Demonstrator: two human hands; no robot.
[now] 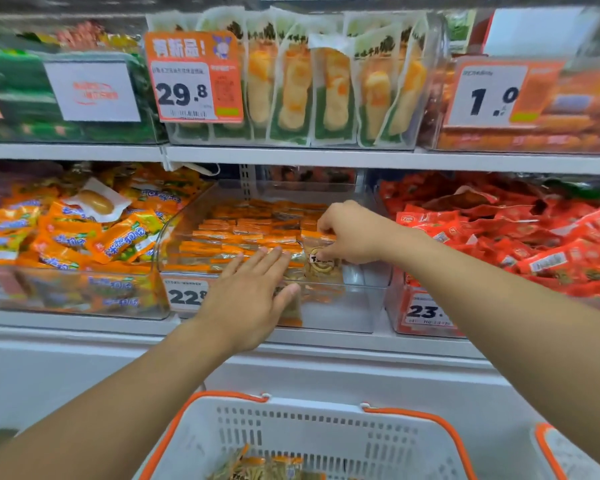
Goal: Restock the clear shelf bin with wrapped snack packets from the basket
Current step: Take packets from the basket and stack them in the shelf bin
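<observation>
Placing step: orange-wrapped snack packet (321,263) pinched by right hand (352,233) over clear plastic shelf bin (340,306), left hand (253,292) flat and spread on the stack; release judged needed next.

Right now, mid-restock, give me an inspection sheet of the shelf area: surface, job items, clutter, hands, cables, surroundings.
Surface: white shelf ledge carrying the lower row of bins.
Job's things: clear shelf bin, rows of orange wrapped snack packets inside, front right corner unfilled; white basket with orange rim below, a few packets left in it.
Clutter: one pale sausage packet lying on the orange-and-yellow candies in the left bin.
Hands: left hand flat, fingers straight, on the front packets; right hand pinching a clear packet.
Cables: nothing seen.
Surroundings: red packets bin to the right; price tag 29.8 above.
</observation>
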